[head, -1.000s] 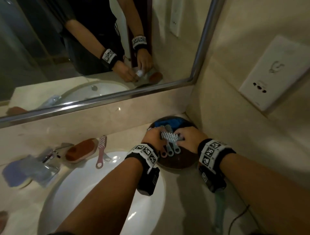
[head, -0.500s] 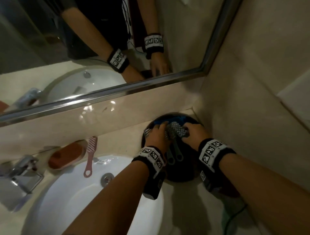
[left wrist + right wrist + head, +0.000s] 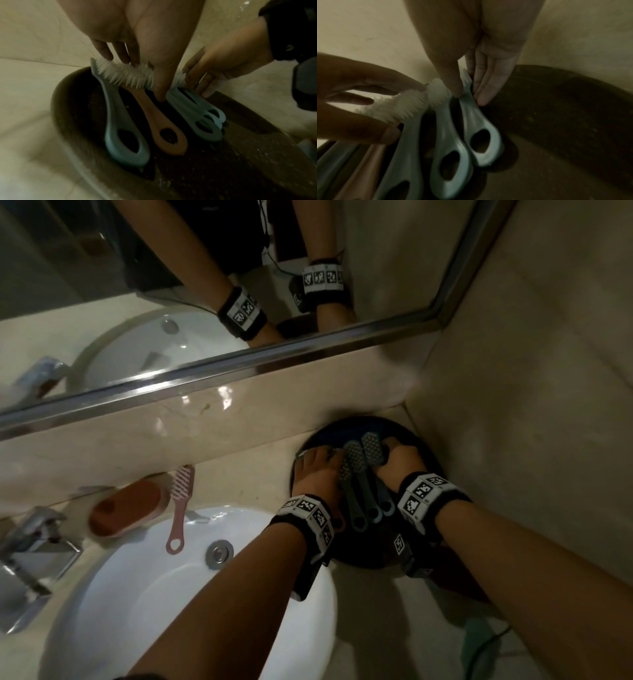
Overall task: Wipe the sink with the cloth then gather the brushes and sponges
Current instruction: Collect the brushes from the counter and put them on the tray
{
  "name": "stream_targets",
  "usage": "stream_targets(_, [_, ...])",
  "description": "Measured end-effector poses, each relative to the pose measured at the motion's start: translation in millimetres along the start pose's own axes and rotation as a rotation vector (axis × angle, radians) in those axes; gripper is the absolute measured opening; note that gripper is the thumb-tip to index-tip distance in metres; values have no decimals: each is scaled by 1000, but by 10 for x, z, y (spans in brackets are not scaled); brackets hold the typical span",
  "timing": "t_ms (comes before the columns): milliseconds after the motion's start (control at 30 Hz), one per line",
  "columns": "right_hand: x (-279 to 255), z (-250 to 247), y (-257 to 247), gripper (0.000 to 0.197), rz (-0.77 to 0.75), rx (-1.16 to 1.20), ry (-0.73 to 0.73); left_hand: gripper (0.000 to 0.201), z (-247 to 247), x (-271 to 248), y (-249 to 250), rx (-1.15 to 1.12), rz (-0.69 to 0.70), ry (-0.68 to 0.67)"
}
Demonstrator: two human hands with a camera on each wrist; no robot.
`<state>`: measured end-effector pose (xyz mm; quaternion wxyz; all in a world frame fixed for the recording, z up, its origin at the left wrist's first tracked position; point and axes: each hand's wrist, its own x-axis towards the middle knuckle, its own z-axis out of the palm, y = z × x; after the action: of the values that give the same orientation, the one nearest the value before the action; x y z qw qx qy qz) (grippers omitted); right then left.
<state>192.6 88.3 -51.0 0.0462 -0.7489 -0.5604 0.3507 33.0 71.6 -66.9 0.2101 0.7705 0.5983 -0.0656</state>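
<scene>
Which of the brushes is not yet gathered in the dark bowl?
The pink brush. It lies alone on the counter at the sink's back rim, beside the brown sponge; the other brushes sit bunched in the dark bowl under both hands.

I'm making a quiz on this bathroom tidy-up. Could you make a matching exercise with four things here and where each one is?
Things:
1. pink brush
2. grey-blue brushes
3. faucet
4. brown scrubber

Places:
A. in the dark round tray, between both hands
B. at the sink's left edge
C. on the counter, just left of the pink brush
D. handle reaching over the sink's rim

Pairs: 1-D, 2-A, 3-B, 4-C
</scene>
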Motion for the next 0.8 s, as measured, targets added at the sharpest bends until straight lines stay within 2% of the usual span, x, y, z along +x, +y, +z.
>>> stream_targets(233, [-109, -50, 32, 43, -13, -27, -119, 90, -49, -39, 10, -14, 19, -39])
stream_targets(467, [-318, -283, 10, 49, -48, -124, -162, 68, -341, -251, 5, -160, -18, -31])
stream_targets(533, [-398, -365, -40, 43, -86, -166, -139, 61, -442, -359, -21, -164, -25, -4])
stream_targets(633, [-485, -433, -203, 37, -149, -212, -115, 64, -553, -563, -99, -148, -46, 35])
stream_targets(800, [-613, -368, -614, 34, -228, -265, -79, 65, -631, -962, -403, -158, -156, 107])
